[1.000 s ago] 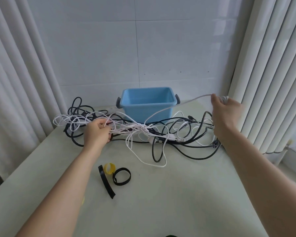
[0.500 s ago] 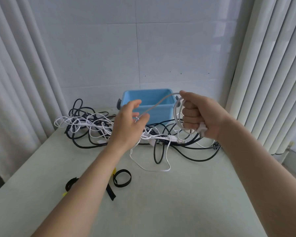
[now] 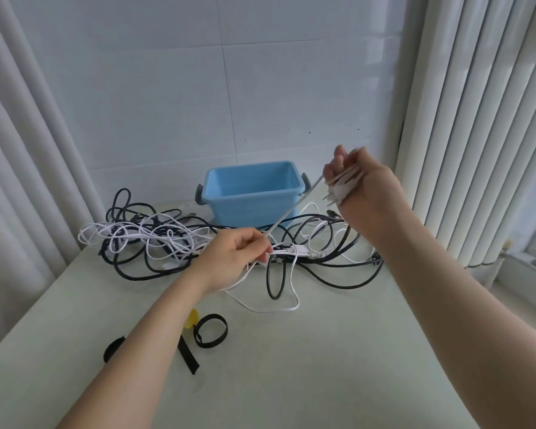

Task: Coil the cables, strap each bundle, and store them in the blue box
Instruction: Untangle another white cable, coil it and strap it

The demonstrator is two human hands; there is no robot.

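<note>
My right hand (image 3: 364, 187) is raised to the right of the blue box (image 3: 254, 209), with several turns of a white cable (image 3: 294, 205) wound around it; a plug hangs below the palm. That cable runs taut down to my left hand (image 3: 232, 255), which pinches it low over the tangle. A pile of black cables (image 3: 130, 270) and thin white cables (image 3: 155, 236) lies on the table in front of the box. The box stands open against the back wall.
Black straps (image 3: 210, 331), one looped, and a yellow strap (image 3: 191, 318) lie on the pale green table (image 3: 307, 366) near my left forearm. White curtains hang at both sides. A window sill shows at the far right.
My right hand rose and swung right with more white cable wound on it. My left hand dropped from in front of the box to the tangle and now pinches the cable.
</note>
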